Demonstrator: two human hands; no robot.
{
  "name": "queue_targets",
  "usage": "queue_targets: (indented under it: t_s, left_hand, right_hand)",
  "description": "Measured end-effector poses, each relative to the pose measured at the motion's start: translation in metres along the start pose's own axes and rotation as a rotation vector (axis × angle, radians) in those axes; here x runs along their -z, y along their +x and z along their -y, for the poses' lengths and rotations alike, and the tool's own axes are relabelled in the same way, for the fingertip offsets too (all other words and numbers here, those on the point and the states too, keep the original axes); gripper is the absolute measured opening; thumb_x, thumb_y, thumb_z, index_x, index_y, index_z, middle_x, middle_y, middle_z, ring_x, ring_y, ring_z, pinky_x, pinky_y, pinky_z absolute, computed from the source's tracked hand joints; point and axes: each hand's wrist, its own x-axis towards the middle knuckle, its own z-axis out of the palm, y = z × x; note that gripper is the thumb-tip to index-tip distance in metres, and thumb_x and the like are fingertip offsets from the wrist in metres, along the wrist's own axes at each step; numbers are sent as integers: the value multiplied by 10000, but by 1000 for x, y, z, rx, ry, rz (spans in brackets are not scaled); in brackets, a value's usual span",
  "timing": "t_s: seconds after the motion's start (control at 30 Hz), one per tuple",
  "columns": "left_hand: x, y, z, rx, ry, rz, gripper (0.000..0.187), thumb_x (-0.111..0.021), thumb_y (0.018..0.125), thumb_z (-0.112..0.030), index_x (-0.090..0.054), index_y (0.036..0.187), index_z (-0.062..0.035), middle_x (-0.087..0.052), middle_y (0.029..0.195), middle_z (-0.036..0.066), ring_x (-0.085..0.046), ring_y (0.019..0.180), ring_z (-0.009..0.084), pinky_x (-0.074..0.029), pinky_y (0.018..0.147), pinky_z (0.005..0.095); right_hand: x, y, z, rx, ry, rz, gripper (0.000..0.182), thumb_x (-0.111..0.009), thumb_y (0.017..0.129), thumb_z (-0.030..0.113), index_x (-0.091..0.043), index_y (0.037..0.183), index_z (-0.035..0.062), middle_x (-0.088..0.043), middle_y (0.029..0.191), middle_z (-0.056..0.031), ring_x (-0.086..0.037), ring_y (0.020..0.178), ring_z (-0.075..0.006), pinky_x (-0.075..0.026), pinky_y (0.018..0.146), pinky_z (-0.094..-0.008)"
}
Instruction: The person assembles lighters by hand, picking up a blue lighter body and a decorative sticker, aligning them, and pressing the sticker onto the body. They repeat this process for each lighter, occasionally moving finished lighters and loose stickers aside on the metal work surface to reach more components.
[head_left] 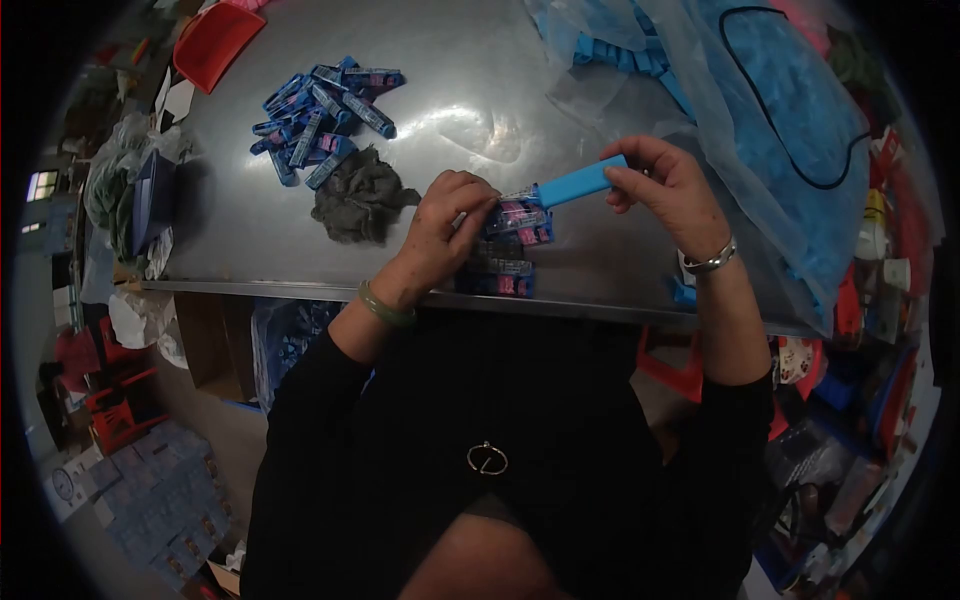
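Observation:
My right hand [672, 188] pinches one end of a flat, bright blue rectangular case [578, 186] between thumb and fingers. The case's other end meets a small printed blue-and-pink packet [518, 216]. My left hand [450, 222] is closed at that packet's near side, its fingertips pinching it; whether the packet's tip sits inside the case cannot be made out. Below, close to the table's front edge, lie more printed packets [508, 268]. To the left of my left hand rests a crumpled dark grey-green cloth [360, 196].
A pile of blue printed packets [322, 112] lies on the metal table [230, 235]. A large clear bag of blue cases [800, 150] covers the right side, with a black cord across it. A red dustpan-like scoop [215, 45] stands at the far left corner.

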Motion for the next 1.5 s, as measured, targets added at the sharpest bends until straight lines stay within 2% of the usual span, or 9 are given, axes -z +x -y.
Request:
queue_targets:
  t_s: [0.23,0.3,0.4,0.63,0.8,1.03,1.1,1.33,1.5]
  left_hand:
    - [-7,-3,-5,38,12,36,103,-582,839,28,-616,931,-3,-606,869,106,-568,831,247,-453,749,329]
    - [-11,-6,-5,272,-234,-4,97,-583,870,-2,-629,956,5,-616,867,109,-585,790,209,-459,708,299]
    - [-10,-5,-9,317,-259,-14,107,-581,896,-30,-636,979,10,-621,868,106,-592,771,173,-460,681,272]
    - [-11,-4,-10,223,-125,-44,131,-573,918,-59,-639,1007,11,-646,875,76,-592,780,128,-467,704,254]
    - [-8,8,-31,547,-668,114,178,-602,917,-95,-641,1058,5,-672,961,55,-614,853,91,-488,768,228]
    - [-4,11,-39,696,-1009,217,248,-596,930,-192,-613,1092,-5,-669,941,61,-639,869,110,-508,819,248]
    - [-3,7,-37,788,-1191,231,261,-580,939,-240,-609,1089,-28,-667,918,64,-647,856,121,-506,828,259]
    - [-5,7,-39,795,-1311,281,266,-575,941,-248,-600,1098,-35,-665,907,66,-651,844,128,-509,819,261]
    - [-8,8,-42,760,-1238,193,232,-593,932,-193,-603,1085,-19,-663,914,57,-647,868,125,-508,823,259]
  right_hand:
    - [-12,2,-2,93,67,42,235,-600,911,107,-586,1126,13,-642,953,-76,-656,801,-115,-550,723,-234]
    - [-14,2,-2,106,113,26,288,-586,926,126,-549,1182,0,-641,968,-71,-654,850,-139,-546,780,-260]
    - [-13,4,-3,161,10,-86,295,-587,926,129,-542,1189,4,-642,986,-79,-655,867,-142,-549,777,-264]
    - [-21,3,0,112,61,-24,265,-592,920,109,-560,1162,6,-642,1001,-81,-653,877,-138,-549,770,-260]
    - [-38,1,-6,206,57,-47,260,-634,895,98,-588,1135,8,-642,997,-58,-630,823,-100,-523,733,-223]
    - [-36,3,-8,116,144,72,277,-640,893,116,-598,1149,18,-641,1046,-53,-586,844,-76,-483,718,-219]
    - [-34,5,-8,253,206,16,316,-612,902,148,-587,1197,36,-639,1114,-87,-610,942,-132,-483,880,-271]
    - [-41,4,-12,273,248,108,269,-619,894,70,-611,1160,27,-639,1084,-58,-600,1004,-125,-488,889,-259]
    - [-46,1,-14,311,162,-3,229,-650,869,52,-630,1094,13,-644,1040,-58,-610,926,-118,-493,811,-252]
